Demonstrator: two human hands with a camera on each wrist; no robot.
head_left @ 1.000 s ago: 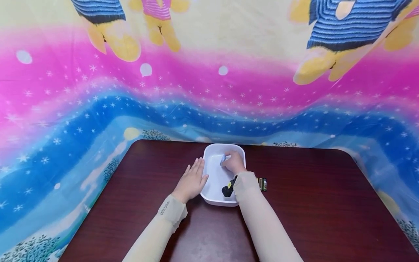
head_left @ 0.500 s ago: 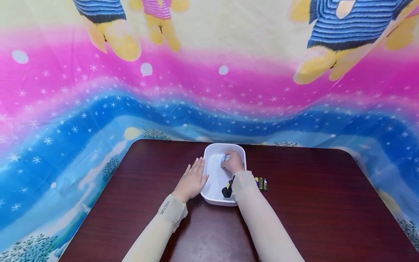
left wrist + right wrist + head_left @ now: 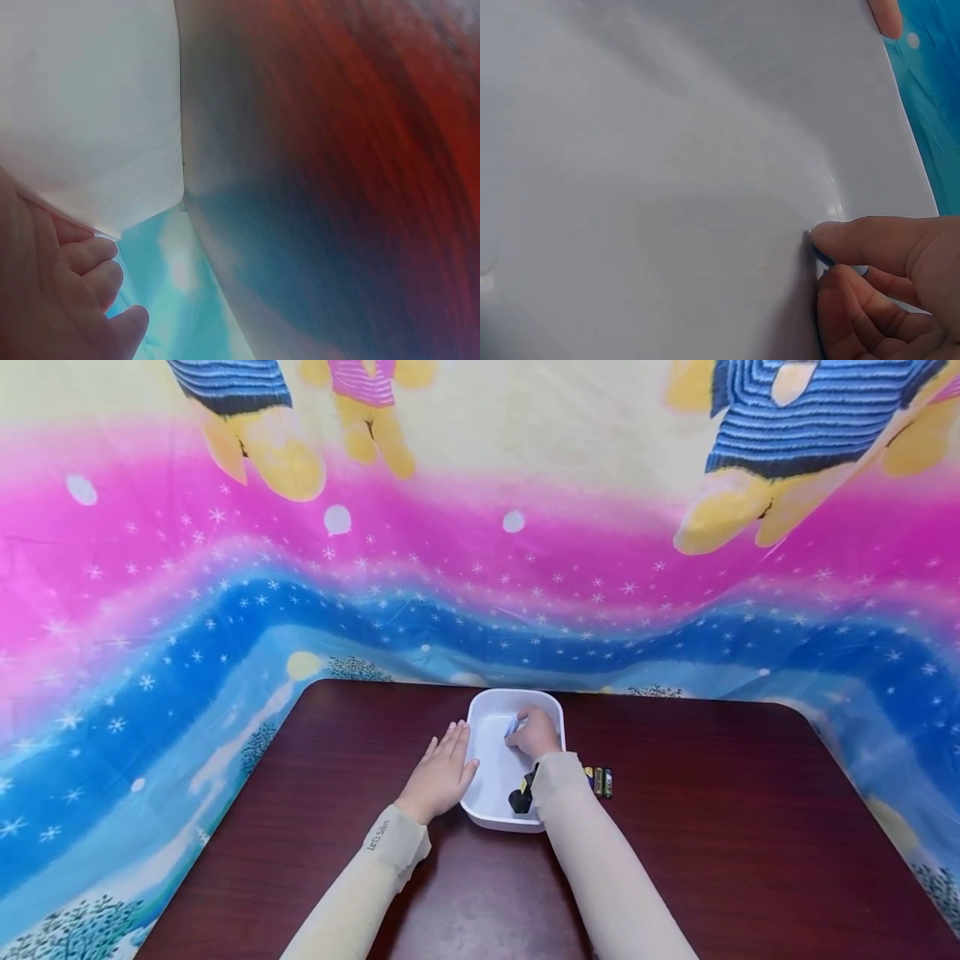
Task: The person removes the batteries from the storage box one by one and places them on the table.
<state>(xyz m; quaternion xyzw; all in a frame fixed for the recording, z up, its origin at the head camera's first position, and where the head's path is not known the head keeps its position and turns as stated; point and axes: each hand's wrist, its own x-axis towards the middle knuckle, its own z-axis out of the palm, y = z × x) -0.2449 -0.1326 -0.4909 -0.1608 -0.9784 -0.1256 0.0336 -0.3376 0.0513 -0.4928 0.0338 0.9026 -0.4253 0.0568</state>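
Note:
A white rectangular tray (image 3: 491,785) with rounded corners lies on the dark table. My left hand (image 3: 438,774) rests along its left side, fingers straight and touching the outer wall. In the left wrist view those fingers (image 3: 101,274) reach along the tray's white wall. Inside the tray, toward its far right, my right hand (image 3: 536,734) pinches a small light-blue piece (image 3: 513,725), mostly covered by the fingers. The right wrist view shows the thumb (image 3: 870,236) and curled fingers near the tray floor, a thin blue edge between them. Its exact kind cannot be told.
Several small batteries (image 3: 602,782) stand side by side on the table (image 3: 712,827), just right of the tray and partly behind my right sleeve. A black device with a yellow mark (image 3: 521,798) sits under my right wrist. A patterned curtain (image 3: 450,568) hangs behind the table.
My right wrist and forearm have shifted slightly left, so more of the batteries shows. The right hand still pinches the light-blue piece in the tray. The left hand has stayed in place.

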